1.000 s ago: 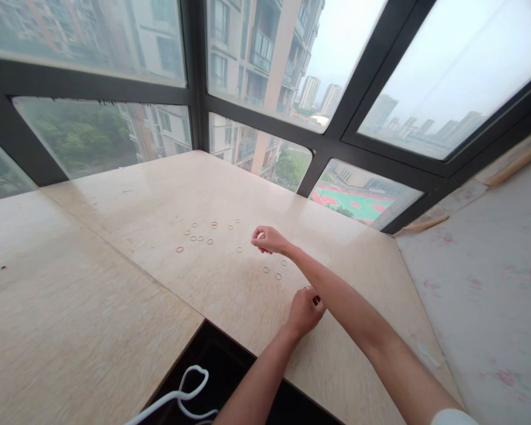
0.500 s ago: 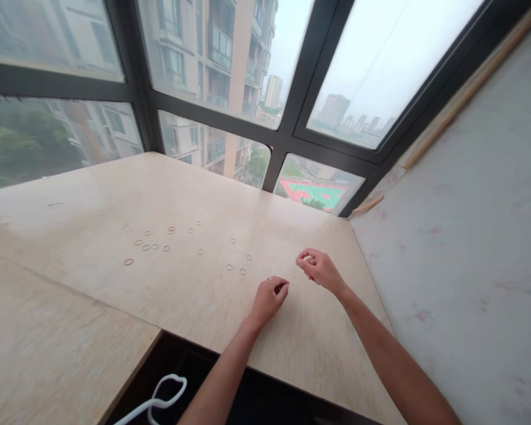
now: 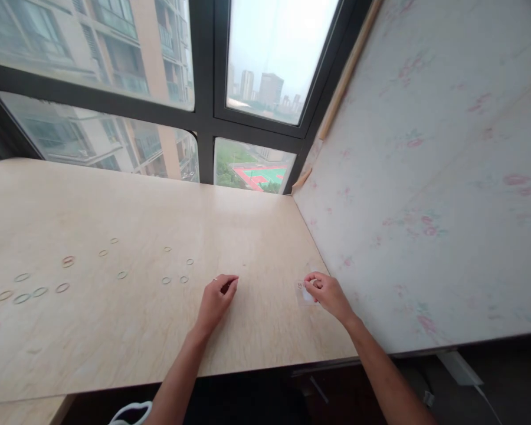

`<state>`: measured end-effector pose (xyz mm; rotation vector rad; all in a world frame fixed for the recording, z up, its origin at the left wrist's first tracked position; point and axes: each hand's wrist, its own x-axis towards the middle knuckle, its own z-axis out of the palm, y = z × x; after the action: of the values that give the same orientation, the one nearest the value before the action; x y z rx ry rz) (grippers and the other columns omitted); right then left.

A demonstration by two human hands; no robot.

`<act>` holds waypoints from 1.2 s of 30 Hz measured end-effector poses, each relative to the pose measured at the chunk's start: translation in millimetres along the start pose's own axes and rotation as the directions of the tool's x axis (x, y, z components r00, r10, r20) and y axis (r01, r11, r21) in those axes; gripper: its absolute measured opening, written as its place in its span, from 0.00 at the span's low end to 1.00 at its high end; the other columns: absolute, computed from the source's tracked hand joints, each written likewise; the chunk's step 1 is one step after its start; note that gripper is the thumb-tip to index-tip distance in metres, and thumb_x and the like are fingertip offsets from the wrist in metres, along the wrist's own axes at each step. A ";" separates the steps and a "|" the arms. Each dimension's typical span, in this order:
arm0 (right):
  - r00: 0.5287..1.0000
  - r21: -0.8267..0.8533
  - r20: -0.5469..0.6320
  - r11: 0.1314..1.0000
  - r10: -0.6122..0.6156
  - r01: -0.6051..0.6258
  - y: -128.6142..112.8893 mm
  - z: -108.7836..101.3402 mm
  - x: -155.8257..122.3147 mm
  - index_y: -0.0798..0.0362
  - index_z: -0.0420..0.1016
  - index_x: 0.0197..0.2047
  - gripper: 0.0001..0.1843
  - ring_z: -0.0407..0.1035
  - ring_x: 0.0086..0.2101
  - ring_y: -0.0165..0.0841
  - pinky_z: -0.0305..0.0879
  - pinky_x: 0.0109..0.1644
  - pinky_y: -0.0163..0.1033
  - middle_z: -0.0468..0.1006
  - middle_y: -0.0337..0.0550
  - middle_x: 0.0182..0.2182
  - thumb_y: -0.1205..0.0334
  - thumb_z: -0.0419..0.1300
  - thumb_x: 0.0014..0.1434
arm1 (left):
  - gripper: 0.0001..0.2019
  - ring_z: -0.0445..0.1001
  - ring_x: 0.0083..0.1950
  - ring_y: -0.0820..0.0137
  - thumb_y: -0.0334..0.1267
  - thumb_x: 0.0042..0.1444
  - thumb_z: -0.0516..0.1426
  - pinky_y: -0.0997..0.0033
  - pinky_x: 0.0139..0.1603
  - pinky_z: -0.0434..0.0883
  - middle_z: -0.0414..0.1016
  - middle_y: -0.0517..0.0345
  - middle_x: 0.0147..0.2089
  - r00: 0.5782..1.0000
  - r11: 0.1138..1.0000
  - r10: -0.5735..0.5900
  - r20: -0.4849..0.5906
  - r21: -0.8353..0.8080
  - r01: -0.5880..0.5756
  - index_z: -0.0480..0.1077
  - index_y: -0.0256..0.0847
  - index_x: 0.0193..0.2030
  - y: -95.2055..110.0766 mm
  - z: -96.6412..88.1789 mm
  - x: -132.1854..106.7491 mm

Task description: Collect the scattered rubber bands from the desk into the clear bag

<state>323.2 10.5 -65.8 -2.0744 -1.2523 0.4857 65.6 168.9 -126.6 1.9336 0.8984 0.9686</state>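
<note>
Since the earlier frames, the right hand [image 3: 331,294] has swung away from the thin coloured rings [image 3: 62,288] to a clear packet [image 3: 308,297] near the wall [image 3: 407,224], at three o'clock from the left hand [image 3: 215,302]. Its fingers are drawn in narrowly at the packet's right side; whether they grip it, I cannot tell. The left's fingertips nearly meet, contents hidden. The packet looks light, limp and slippery, best pinched at an edge; the rings, around nine to ten o'clock, seem light and springy, best lifted by the rim.
</note>
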 end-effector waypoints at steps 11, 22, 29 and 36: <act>0.988 -0.150 -0.149 0.987 0.038 -0.061 24.5 -14.5 -12.9 0.52 0.71 0.28 0.10 0.65 0.17 0.28 0.55 0.25 0.32 0.67 0.31 0.13 0.56 0.54 0.55 | 0.12 0.76 0.39 0.65 0.44 0.56 0.53 0.65 0.40 0.73 0.78 0.55 0.38 0.998 0.998 -0.058 0.001 0.011 0.058 0.74 0.41 0.38 1.2 -1.6 0.6; 0.986 -0.120 -0.163 0.991 0.034 -0.054 34.2 -13.1 -15.8 0.52 0.74 0.34 0.13 0.63 0.17 0.30 0.56 0.25 0.33 0.61 0.30 0.12 0.52 0.54 0.57 | 0.12 0.76 0.38 0.65 0.45 0.55 0.54 0.66 0.39 0.74 0.79 0.55 0.37 0.995 0.995 -0.094 -0.022 -0.016 0.094 0.74 0.41 0.37 6.0 -2.6 1.3; 0.981 -0.100 -0.192 0.995 -0.041 0.022 35.3 0.1 -47.1 0.52 0.75 0.34 0.18 0.58 0.17 0.29 0.57 0.24 0.33 0.58 0.31 0.14 0.47 0.53 0.59 | 0.11 0.75 0.38 0.66 0.44 0.55 0.54 0.67 0.39 0.72 0.78 0.54 0.36 0.992 0.991 -0.124 -0.037 -0.061 0.122 0.75 0.41 0.36 3.5 -1.6 -1.1; 0.974 -0.225 -0.147 0.965 -0.173 0.137 43.3 42.6 -79.5 0.50 0.77 0.34 0.23 0.66 0.18 0.31 0.60 0.24 0.33 0.69 0.37 0.16 0.43 0.50 0.60 | 0.09 0.70 0.27 0.72 0.40 0.52 0.54 0.75 0.28 0.67 0.72 0.58 0.27 0.976 0.955 -0.211 -0.047 -0.224 0.195 0.70 0.38 0.30 6.2 -5.0 -8.5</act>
<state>287.2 -59.0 -128.1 -2.1197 -1.4047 0.1076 58.9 160.6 -121.8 1.5975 0.9672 0.9740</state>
